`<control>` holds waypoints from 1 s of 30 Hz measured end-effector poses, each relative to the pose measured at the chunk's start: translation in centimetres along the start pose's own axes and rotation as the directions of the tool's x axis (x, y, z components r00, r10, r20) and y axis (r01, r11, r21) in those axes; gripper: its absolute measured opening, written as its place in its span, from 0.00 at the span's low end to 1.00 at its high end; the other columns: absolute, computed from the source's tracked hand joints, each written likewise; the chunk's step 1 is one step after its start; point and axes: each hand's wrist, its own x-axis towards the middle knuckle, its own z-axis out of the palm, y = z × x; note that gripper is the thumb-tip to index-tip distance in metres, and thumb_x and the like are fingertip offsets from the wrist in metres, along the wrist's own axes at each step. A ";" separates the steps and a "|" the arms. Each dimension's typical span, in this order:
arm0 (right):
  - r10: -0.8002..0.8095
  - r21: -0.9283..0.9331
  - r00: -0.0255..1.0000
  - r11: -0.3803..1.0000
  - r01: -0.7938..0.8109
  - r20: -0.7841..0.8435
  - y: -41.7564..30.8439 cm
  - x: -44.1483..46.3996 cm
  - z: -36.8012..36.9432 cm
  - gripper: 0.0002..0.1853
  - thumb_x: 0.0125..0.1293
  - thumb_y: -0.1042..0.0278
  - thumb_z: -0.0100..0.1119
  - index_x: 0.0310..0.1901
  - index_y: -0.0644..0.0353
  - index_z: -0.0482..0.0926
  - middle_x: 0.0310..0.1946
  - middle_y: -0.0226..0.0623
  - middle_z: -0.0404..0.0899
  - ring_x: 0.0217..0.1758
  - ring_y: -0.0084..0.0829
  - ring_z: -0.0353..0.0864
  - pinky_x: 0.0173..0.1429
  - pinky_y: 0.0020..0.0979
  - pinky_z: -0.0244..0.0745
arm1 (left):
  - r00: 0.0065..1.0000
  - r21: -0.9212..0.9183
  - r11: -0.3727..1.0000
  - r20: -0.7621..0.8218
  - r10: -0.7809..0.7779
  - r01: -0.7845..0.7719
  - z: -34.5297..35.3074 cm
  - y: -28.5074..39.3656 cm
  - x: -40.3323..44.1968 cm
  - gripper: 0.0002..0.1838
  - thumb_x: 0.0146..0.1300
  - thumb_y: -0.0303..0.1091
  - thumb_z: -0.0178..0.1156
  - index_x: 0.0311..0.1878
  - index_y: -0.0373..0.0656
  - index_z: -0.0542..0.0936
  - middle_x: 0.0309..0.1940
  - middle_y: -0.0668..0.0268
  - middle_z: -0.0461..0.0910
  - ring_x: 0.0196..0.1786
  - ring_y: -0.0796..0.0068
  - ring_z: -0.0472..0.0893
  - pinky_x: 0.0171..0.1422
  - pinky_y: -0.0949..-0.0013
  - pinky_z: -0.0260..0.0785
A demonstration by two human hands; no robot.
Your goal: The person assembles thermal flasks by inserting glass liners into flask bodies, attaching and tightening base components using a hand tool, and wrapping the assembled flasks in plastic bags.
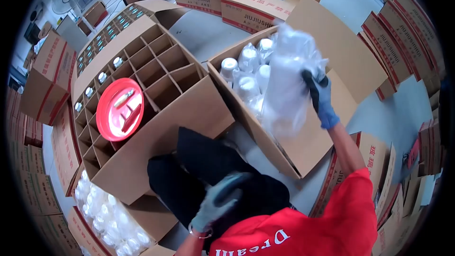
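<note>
My right hand point(320, 95), in a grey-blue glove with dark fingertips, grips the side of a clear plastic-wrapped bundle point(289, 85). The bundle is smeared by motion, and what lies inside the wrap cannot be made out. It is held up over an open cardboard box point(253, 121), where several plastic-wrapped bottles or jars point(249, 85) stand upright. Over my dark-trousered lap, my left hand point(218, 204) is gloved, slightly blurred and holds nothing, its thumb apart from the fingers.
Left of the box stands a carton with cardboard dividers point(161, 76), several capped bottles along its far-left cells. A red basin point(102, 118) with small tools rests on it. Plastic-wrapped items point(106, 213) fill a box at lower left. Stacked cartons point(398, 42) line the right.
</note>
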 end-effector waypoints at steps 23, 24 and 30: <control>-0.076 -0.806 0.876 0.360 0.470 0.476 21.7 26.4 11.4 0.25 0.64 0.50 0.58 0.56 0.60 0.78 0.53 0.51 0.80 0.56 0.45 0.79 0.62 0.41 0.71 | 0.830 0.891 0.404 -0.380 0.409 0.208 -8.5 -7.5 5.3 0.22 0.52 0.37 0.62 0.53 0.51 0.84 0.55 0.67 0.77 0.63 0.60 0.69 0.75 0.40 0.48; -0.220 -0.754 0.756 0.110 0.648 0.617 22.9 26.7 12.9 0.25 0.64 0.49 0.54 0.57 0.58 0.78 0.55 0.51 0.79 0.57 0.48 0.79 0.63 0.43 0.71 | 0.827 0.888 0.410 -0.384 0.411 0.208 -8.6 -7.6 5.4 0.22 0.52 0.37 0.62 0.53 0.51 0.84 0.55 0.67 0.77 0.63 0.60 0.69 0.75 0.40 0.48; -0.312 -0.741 0.750 0.174 0.649 0.583 15.5 20.2 22.9 0.30 0.58 0.52 0.61 0.63 0.50 0.72 0.65 0.48 0.69 0.69 0.48 0.66 0.69 0.54 0.59 | 0.848 0.892 0.420 -0.348 0.400 0.168 -8.9 -7.7 5.0 0.20 0.56 0.39 0.57 0.53 0.48 0.83 0.54 0.64 0.77 0.64 0.56 0.68 0.76 0.37 0.46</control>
